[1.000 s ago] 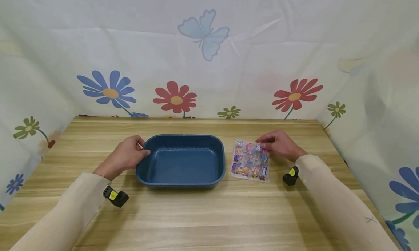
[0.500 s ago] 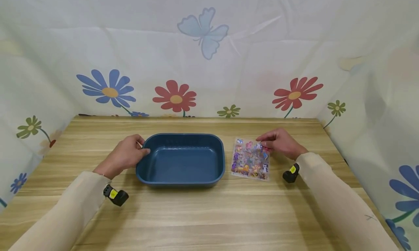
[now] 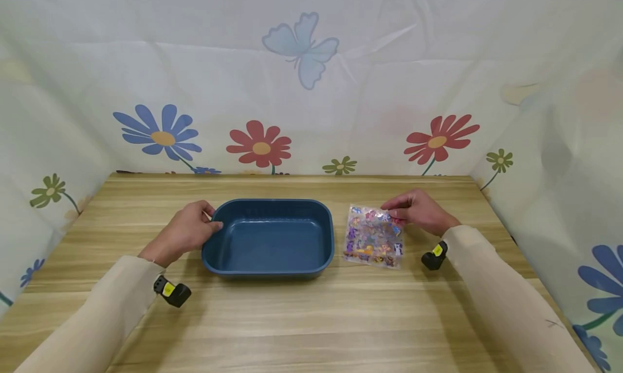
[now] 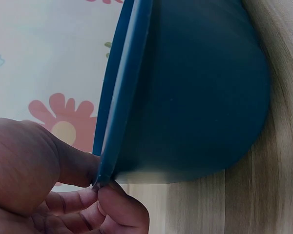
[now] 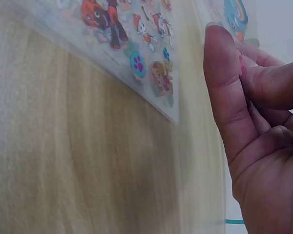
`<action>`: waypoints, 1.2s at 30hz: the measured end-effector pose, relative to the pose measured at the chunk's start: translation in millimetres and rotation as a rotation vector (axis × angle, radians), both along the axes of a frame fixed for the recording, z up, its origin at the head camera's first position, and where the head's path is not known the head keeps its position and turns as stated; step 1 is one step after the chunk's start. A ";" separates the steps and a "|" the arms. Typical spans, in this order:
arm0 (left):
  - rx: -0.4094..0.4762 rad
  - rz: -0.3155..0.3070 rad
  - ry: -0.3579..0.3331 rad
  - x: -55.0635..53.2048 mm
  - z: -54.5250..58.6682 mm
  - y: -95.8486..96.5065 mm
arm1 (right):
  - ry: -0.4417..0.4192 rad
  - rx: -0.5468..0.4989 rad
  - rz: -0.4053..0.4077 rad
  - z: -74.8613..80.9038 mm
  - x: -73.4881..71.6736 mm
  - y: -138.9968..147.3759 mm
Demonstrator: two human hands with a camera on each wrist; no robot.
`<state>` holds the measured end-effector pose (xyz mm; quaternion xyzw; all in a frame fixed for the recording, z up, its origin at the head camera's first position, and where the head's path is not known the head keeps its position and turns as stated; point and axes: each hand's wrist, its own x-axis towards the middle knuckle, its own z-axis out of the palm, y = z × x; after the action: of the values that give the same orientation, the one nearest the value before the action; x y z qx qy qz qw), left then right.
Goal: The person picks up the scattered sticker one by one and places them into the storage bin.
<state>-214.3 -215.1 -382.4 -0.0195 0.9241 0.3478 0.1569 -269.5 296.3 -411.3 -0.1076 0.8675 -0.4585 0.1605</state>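
lifting since earlier: top sticker sheet (image 3: 373, 236) in right fingers (image 3: 400, 201)

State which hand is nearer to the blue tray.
Left. The left hand grips the blue tray at its left end; the right hand is apart, off to the tray's right, pinching a sticker sheet.
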 end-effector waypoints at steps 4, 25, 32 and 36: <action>0.003 0.003 -0.001 0.0 0.3 0.4 | -0.017 -0.004 -0.006 3.4 0.8 1.2; 0.005 0.006 0.002 0.3 -1.5 0.7 | 0.008 0.008 0.024 17.2 1.0 0.4; 0.006 0.004 0.002 0.7 -1.6 0.7 | 0.013 0.001 0.023 22.2 0.9 1.0; 0.002 0.004 0.001 0.6 -0.7 0.6 | 0.022 -0.002 0.028 25.9 2.0 1.1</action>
<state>-213.7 -214.5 -383.1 -0.0211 0.9238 0.3489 0.1560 -267.5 297.4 -385.5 -0.1251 0.8671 -0.4557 0.1573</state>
